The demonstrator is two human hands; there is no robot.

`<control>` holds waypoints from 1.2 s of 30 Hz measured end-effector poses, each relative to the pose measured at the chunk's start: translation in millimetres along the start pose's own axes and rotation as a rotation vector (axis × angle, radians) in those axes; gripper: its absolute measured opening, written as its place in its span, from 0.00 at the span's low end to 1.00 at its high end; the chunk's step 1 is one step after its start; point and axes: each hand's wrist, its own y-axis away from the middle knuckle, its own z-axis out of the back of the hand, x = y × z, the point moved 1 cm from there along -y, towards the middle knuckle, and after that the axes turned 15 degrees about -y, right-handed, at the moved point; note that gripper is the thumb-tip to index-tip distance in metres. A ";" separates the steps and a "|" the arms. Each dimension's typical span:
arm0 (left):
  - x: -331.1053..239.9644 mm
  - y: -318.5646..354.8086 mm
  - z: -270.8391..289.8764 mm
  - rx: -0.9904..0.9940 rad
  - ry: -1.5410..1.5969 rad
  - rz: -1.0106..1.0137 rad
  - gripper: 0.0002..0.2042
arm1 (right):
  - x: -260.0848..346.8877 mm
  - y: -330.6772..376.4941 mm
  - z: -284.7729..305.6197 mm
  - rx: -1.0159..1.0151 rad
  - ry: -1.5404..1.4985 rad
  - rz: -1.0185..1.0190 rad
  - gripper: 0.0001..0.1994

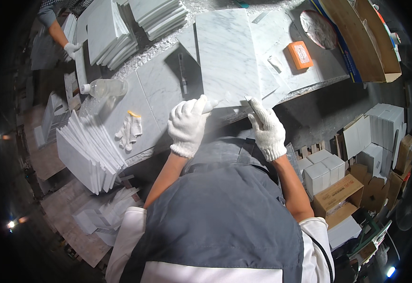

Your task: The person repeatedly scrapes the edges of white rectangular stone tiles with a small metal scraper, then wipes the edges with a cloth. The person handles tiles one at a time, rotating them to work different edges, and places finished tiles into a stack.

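Left hand [186, 126] curled round white tube-like item [210, 105]; right hand [266, 128] pinches small thin piece [248, 98], kind unclear; both near marble slab [227, 52].

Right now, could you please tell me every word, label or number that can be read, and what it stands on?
None reads clearly.
Orange box: print on its face, too small to read.
Brown carton, lower right: print on its side, too small and blurred.
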 end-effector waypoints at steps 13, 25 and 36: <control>-13.1 -7.2 7.8 0.004 -0.109 -0.046 0.28 | -13.2 -0.3 0.3 -0.009 -0.003 -0.050 0.21; -16.3 -10.7 9.3 0.057 -0.207 -0.036 0.27 | -21.7 -0.6 -0.5 -0.025 0.020 -0.052 0.23; -17.8 -18.6 15.7 -0.087 -0.185 -0.076 0.17 | -20.9 -0.7 0.1 -0.018 0.016 -0.053 0.22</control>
